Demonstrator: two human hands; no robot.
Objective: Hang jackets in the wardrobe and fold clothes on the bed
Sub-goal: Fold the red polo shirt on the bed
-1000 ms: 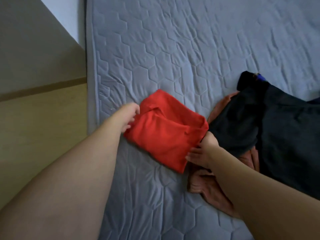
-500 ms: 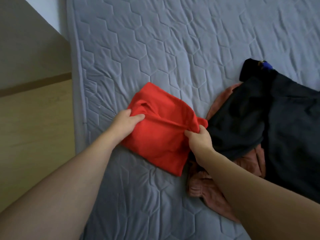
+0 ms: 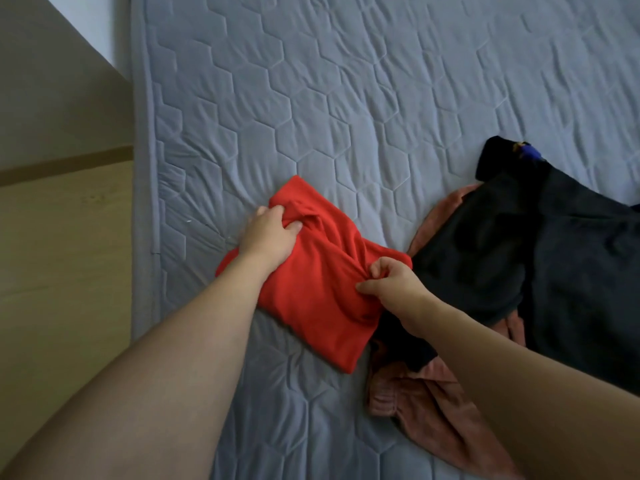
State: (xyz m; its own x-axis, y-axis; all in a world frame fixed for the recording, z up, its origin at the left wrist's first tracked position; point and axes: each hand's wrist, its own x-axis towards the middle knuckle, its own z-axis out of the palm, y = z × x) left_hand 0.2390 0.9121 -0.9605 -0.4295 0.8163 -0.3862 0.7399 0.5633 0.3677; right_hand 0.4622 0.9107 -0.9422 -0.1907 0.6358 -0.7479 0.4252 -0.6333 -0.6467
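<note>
Both hands gripped a folded red garment (image 3: 311, 292) on the bed (image 3: 346, 98).

Left hand (image 3: 268, 235) had its fingers curled into a bunch of cloth at the garment's far left corner, and right hand (image 3: 391, 284) pinched a gathered fold at its right edge. Red garment lay flat on the grey quilted cover, near the bed's left side. Just to its right, a dark garment (image 3: 536, 254) was spread over a pink one (image 3: 415, 393), whose crumpled edge showed beneath the right forearm. Wooden floor (image 3: 62, 254) ran along the bed's left edge.
</note>
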